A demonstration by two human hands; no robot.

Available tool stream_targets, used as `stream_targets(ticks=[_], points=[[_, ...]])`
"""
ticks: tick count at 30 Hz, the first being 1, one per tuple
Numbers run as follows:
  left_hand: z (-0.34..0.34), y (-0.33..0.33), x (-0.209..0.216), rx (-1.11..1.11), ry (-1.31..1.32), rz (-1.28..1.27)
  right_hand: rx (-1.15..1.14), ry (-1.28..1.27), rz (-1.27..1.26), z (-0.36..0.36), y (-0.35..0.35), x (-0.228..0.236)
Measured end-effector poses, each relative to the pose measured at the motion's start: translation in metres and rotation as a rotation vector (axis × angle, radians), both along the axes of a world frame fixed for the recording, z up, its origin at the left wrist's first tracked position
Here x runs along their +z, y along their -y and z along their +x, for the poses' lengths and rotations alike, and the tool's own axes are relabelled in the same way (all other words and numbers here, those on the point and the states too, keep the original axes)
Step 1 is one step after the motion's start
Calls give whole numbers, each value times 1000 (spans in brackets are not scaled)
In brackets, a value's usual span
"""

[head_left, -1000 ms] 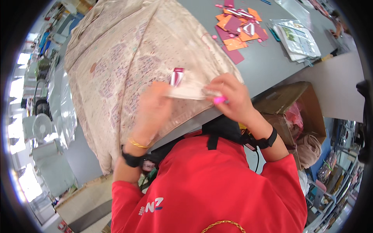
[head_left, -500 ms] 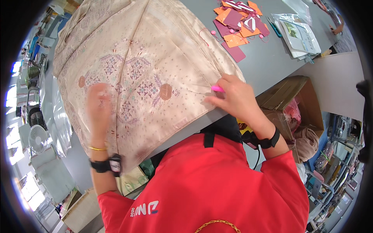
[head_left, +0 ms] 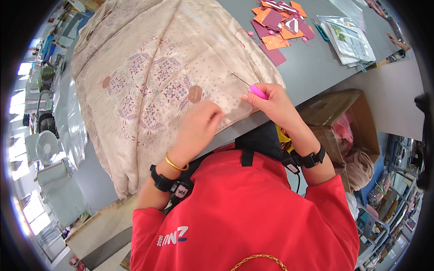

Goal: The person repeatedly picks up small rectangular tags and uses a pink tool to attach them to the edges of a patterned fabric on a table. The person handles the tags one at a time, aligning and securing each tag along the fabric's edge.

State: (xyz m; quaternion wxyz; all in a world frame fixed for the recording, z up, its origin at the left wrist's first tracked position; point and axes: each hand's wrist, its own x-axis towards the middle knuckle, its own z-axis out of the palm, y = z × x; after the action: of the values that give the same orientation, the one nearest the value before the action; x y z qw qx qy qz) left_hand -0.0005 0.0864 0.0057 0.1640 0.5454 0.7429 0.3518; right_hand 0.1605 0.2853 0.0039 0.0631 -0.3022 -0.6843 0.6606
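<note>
A beige patterned cloth (head_left: 122,81) with floral motifs and brown patches is spread in folds over the grey table. In my right hand (head_left: 276,105), near the cloth's right front edge, is a pink-handled tool (head_left: 259,92) with a thin metal shaft. Its tip points up and left over the fabric. My left hand (head_left: 199,128) is over the cloth's front edge, left of the right hand. It is blurred, its fingers curled in, and whatever they hold, if anything, is hidden.
Orange and maroon hang tags (head_left: 280,25) with strings lie in a pile at the far right of the table (head_left: 312,72). Beside them is a stack of clear plastic packets (head_left: 346,40). An open cardboard box (head_left: 357,108) stands right of the table, and a white fan (head_left: 47,143) at left.
My left hand has moved right, from the cloth's left part toward the right hand. The tool's shaft now shows plainly. The cloth's near left part has shifted.
</note>
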Motion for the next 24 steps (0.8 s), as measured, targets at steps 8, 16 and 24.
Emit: stream_targets(ticks=[8,16,24], points=[[-8,24,23,-11,-58,-52,146,274,579,19,8,-4],[2,10,5,-40,-297,0,43,-31,-22,14,0,-3],[-39,46,38,162,-652,123,148,-65,520,12,27,2]])
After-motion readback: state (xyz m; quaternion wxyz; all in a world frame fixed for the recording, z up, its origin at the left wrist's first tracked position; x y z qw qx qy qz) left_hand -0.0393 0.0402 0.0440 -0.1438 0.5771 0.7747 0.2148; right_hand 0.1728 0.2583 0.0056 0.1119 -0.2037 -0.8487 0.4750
